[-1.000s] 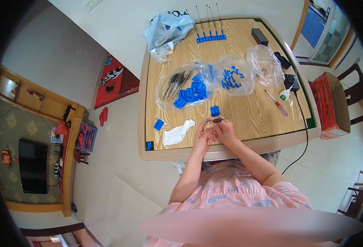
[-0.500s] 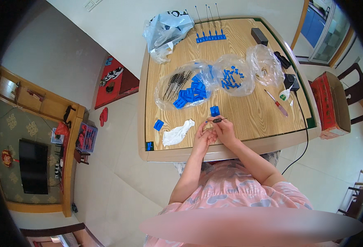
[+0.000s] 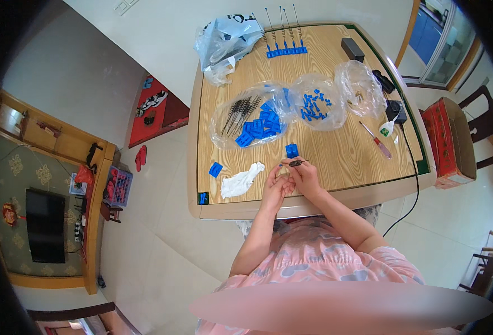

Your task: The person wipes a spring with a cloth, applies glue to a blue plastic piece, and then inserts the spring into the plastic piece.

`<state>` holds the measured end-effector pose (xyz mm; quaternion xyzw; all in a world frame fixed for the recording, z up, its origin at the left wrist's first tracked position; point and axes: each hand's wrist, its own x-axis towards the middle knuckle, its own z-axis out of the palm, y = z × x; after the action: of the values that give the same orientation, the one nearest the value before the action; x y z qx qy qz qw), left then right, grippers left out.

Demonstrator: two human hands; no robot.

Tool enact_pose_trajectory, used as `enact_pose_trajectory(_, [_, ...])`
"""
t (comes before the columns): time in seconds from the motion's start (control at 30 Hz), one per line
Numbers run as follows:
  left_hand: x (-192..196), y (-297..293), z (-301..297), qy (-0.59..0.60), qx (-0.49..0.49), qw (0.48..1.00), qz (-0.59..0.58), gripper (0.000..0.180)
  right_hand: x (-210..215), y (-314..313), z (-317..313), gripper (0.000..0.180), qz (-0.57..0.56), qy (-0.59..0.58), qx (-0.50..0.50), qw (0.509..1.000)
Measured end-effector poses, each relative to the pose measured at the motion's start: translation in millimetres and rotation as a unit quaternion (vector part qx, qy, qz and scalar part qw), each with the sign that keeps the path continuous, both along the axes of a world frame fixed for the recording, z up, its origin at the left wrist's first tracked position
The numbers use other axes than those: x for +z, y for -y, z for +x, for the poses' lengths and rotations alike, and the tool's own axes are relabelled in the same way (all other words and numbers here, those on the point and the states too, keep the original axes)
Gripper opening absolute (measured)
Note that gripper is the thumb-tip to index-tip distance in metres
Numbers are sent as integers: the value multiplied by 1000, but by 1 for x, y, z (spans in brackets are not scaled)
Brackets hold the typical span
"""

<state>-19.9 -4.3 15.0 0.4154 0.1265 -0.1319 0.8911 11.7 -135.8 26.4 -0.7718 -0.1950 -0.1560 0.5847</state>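
Observation:
Close together near the table's front edge, both my hands are closed in pinches. My right hand [image 3: 306, 177] holds a thin rod with a dark coil spring [image 3: 296, 163] around it, lying nearly level. At the fingertips of my left hand [image 3: 273, 187] shows a small blue piece [image 3: 281, 165], by the rod's left end; whether the two are joined is too small to tell. Just beyond the fingers lies a blue block [image 3: 291, 150]. Another blue block [image 3: 215, 170] rests to the left, beside a crumpled white cloth [image 3: 242, 180].
Clear bags hold spring rods [image 3: 239, 114] with blue blocks [image 3: 265, 124], small blue parts [image 3: 315, 106], and brass-coloured pieces [image 3: 360, 96]. Spring rods stand in a blue base [image 3: 286, 52] at the back. A screwdriver [image 3: 375, 140] lies right, near a black cable [image 3: 417, 184].

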Motion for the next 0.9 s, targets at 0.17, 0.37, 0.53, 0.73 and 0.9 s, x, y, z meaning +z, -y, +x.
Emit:
enact_pose_trajectory(0.17, [0, -2, 1, 4, -11, 1000, 4, 47, 1, 0, 0, 19, 2, 15, -1, 1000])
enact_pose_trajectory(0.37, [-1, -2, 1, 5, -13, 1000, 4, 46, 6, 1, -2, 19, 9, -19, 9, 1000])
enact_pose_trajectory(0.53, [-4, -2, 0, 6, -6, 1000, 1, 48, 4, 0, -2, 20, 13, -6, 5, 1000])
enact_pose_trajectory(0.73, [-7, -3, 2, 8, -8, 1000, -10, 52, 5, -1, -1, 20, 33, 6, 8, 999])
enact_pose_trajectory(0.9, [-2, -2, 0, 7, -9, 1000, 0, 42, 6, -1, -2, 20, 27, 0, 8, 1000])
